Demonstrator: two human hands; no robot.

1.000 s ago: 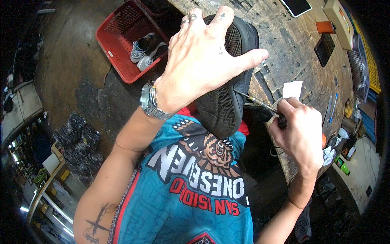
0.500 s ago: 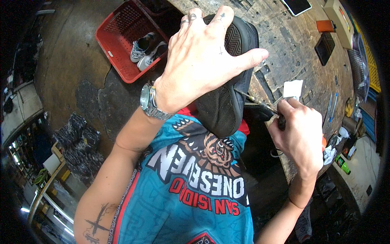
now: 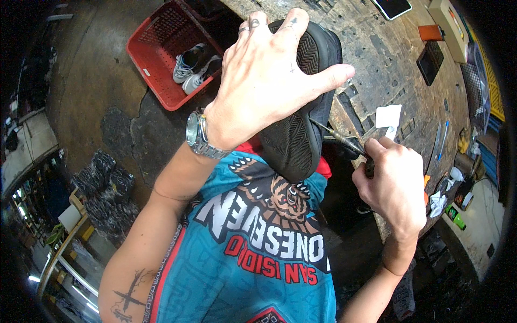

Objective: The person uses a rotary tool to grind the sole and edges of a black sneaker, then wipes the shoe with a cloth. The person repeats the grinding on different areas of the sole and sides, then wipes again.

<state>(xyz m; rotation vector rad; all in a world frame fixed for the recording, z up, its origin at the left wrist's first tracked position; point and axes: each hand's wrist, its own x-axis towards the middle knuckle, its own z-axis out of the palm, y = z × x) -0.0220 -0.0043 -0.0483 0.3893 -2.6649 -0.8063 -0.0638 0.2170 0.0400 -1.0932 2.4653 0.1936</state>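
Observation:
A black shoe (image 3: 291,146) lies sole up over my lap, its patterned outsole facing me. My left hand (image 3: 264,78) is laid across the sole, its fingers over the far part and its thumb reaching past the right edge; it grips the shoe. Closed round a dark handle, my right hand (image 3: 394,185) holds an awl (image 3: 342,138) out to the right. The awl's thin metal shaft points left, and its end meets the seam between sole and upper at the shoe's middle. Whether the tip has gone into the seam is hidden.
A worn wooden workbench (image 3: 377,59) lies beyond and to the right. On it are a white scrap (image 3: 388,116), a dark phone (image 3: 430,63), a tablet (image 3: 393,6) and blue pens (image 3: 442,141). A red basket (image 3: 171,94) with a pair of sneakers (image 3: 195,69) stands far left.
My right hand has shifted slightly toward me, tilting the awl's handle down while its tip stays at the seam. My left hand and the shoe have hardly moved.

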